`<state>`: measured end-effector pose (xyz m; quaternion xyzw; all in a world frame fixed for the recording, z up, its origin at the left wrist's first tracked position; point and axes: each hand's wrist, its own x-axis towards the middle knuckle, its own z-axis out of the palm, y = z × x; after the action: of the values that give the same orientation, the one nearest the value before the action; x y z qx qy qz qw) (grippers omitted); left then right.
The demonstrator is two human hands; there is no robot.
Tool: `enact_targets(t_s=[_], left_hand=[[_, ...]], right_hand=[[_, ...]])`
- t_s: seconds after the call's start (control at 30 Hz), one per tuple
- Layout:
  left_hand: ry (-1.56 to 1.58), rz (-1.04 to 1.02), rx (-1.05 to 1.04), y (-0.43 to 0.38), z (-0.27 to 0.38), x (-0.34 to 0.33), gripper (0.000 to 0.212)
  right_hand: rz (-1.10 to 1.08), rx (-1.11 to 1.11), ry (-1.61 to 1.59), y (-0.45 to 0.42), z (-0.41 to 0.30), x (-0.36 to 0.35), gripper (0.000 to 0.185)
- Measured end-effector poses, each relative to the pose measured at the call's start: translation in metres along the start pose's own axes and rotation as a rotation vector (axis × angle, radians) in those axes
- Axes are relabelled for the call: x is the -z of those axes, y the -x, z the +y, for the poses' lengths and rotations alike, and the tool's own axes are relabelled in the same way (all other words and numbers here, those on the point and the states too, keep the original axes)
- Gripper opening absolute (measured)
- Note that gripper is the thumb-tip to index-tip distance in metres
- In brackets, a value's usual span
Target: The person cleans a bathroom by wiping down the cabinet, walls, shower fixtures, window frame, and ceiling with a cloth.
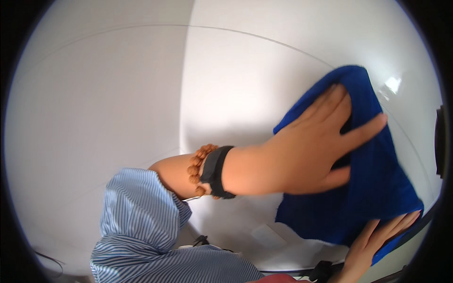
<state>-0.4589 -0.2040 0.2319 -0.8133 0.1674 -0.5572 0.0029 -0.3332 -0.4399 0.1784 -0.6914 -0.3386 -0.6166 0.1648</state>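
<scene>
A blue cloth (371,184) hangs in folds at the right, bent over along its upper edge. My left hand (304,148) reaches across from the left, back of the hand towards me. Several of its fingers are tucked into the upper fold, while the index finger lies apart over the cloth. At the lower right, my right hand (375,237) has its fingers at the cloth's bottom corner, and part of the cloth shows beyond them. The palm sides of both hands are hidden.
A glossy white surface (407,67) lies behind the cloth, with a matte pale panel (95,99) at the left. A dark object (440,141) stands at the right rim. Near my body are a pale rectangular patch (268,236) and a black item (320,270).
</scene>
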Motion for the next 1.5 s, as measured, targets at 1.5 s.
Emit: enact_targets(t_s=[1.5], left_hand=[[-0.087, 0.217, 0.331, 0.098, -0.262, -0.004, 0.06]], right_hand=[[0.071, 0.565, -0.508, -0.159, -0.249, -0.253, 0.052]])
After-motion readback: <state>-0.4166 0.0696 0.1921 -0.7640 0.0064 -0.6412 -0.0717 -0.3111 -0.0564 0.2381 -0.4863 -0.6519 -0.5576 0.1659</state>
